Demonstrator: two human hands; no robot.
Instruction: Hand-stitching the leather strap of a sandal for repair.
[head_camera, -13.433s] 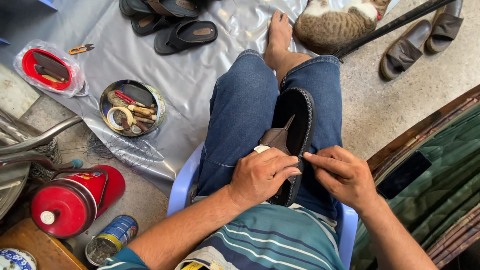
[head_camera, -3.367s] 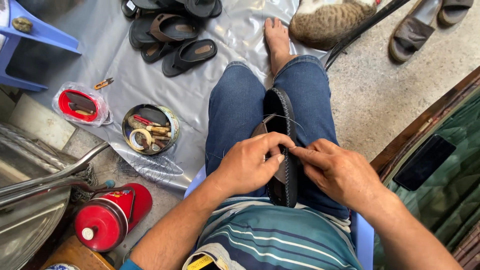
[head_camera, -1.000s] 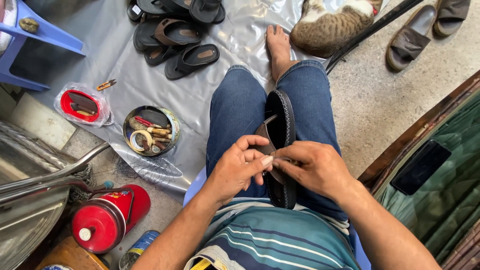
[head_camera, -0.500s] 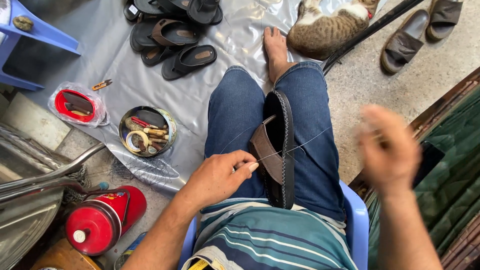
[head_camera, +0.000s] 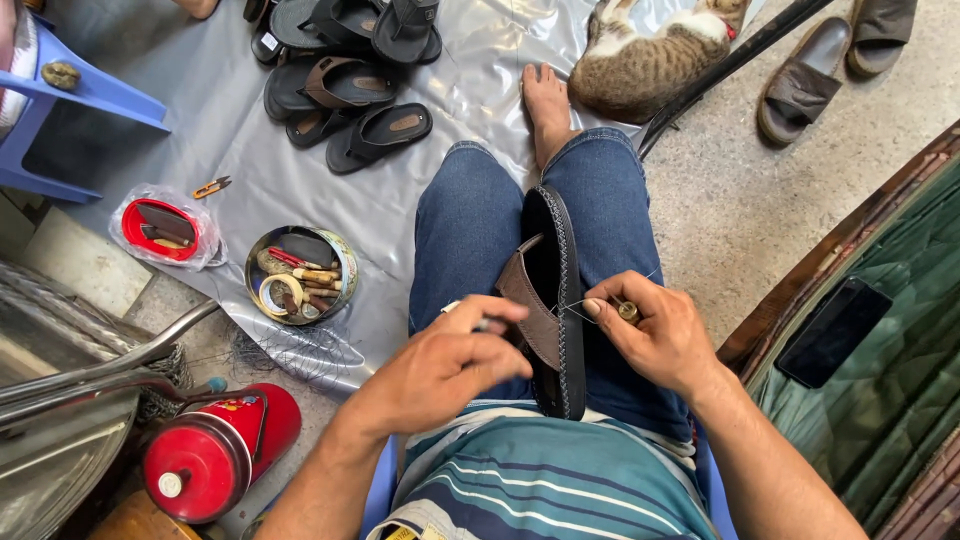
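A black sandal with a brown strap and stitched rim stands on its edge between my thighs in blue jeans. My left hand curls against the strap side of the sandal and pinches a small pale tool. My right hand sits on my right thigh beside the sole, fingers closed on a small brass-handled awl, its tip at the sole's edge. A thin thread runs from the sole to my right fingers.
A round tin of tools and a red dish in a plastic bag lie on grey sheeting to the left. Several dark sandals are piled ahead. A cat lies by my bare foot. A red canister stands bottom left.
My right hand, flung out to the right with the thread half a second ago, has come back to the sole's edge. My left hand stays at the strap.
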